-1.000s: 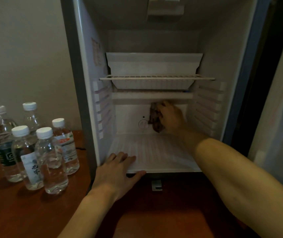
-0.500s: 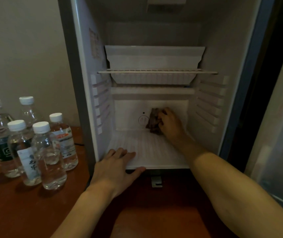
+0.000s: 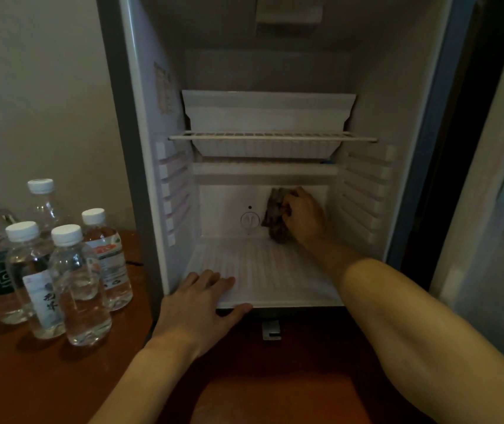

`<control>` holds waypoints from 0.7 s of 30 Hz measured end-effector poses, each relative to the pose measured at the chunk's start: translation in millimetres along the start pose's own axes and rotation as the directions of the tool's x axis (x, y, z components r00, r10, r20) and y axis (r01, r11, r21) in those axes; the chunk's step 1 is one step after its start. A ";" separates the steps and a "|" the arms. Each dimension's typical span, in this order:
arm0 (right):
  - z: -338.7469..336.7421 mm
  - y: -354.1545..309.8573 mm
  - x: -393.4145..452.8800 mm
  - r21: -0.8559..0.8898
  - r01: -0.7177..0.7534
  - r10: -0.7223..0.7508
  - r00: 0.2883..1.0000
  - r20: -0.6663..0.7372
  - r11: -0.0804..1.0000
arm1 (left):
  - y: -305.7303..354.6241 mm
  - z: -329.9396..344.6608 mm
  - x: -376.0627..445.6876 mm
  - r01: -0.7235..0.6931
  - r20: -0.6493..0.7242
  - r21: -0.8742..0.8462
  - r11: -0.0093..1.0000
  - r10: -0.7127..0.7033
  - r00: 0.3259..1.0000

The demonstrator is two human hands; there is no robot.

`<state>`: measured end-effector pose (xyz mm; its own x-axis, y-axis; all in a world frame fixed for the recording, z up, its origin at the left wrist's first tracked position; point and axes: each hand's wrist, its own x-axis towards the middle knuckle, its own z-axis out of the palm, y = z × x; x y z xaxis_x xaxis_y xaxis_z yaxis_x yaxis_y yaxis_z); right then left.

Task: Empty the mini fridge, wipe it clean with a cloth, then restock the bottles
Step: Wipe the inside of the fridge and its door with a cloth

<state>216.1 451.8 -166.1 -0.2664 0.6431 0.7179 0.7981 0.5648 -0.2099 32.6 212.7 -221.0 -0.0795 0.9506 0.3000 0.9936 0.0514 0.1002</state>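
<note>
Right hand (image 3: 304, 217) gripped the cloth (image 3: 276, 218), had slid it right along the fridge (image 3: 140, 148) back wall since 1 s ago; wiping ongoing. Left hand (image 3: 197, 304) flat on floor edge. 5 bottles (image 3: 79, 289) waited outside.

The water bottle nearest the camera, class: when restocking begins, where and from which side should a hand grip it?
Probably grip the nearest bottle round its clear body, just below the shoulder, coming from the front right. It stands upright, other bottles crowd its left and back, and the side facing the fridge is open.
</note>
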 end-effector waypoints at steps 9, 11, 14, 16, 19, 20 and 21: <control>-10.0 0.0 9.0 -0.036 -0.007 0.003 0.994 -0.108 0.999 | 1.1 -1.3 -0.7 0.009 0.015 -0.010 1.000 -0.009 1.000; -7.7 -0.1 8.9 -0.061 -0.012 0.006 0.994 -0.107 0.998 | 0.4 0.1 -0.1 0.012 0.018 -0.013 1.000 -0.012 1.000; -2.4 0.8 5.7 -0.021 -0.024 0.021 0.991 -0.134 0.999 | 0.8 0.0 0.6 0.014 0.028 -0.014 1.000 -0.014 1.000; 2.9 -0.1 0.6 -0.028 -0.054 0.050 0.991 -0.127 0.998 | 1.3 -1.2 0.4 0.014 0.033 -0.012 1.000 -0.014 0.999; 6.5 -0.7 -3.5 -0.018 -0.093 0.090 0.990 -0.109 0.996 | 2.0 -1.9 0.6 0.009 0.033 -0.010 1.000 -0.009 0.999; 6.3 -0.2 -3.2 -0.012 -0.098 0.097 0.990 -0.098 0.995 | 2.2 -2.0 0.8 0.010 0.032 -0.008 1.000 -0.010 0.999; 6.3 0.7 -2.5 -0.014 -0.101 0.100 0.992 -0.079 0.995 | 2.0 -1.9 0.5 0.013 0.033 -0.005 1.000 -0.013 0.999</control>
<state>213.9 453.8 -172.3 -0.1414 0.6533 0.7438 0.8284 0.4894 -0.2725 34.3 212.7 -218.8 -0.0896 0.9595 0.2670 0.9921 0.0623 0.1094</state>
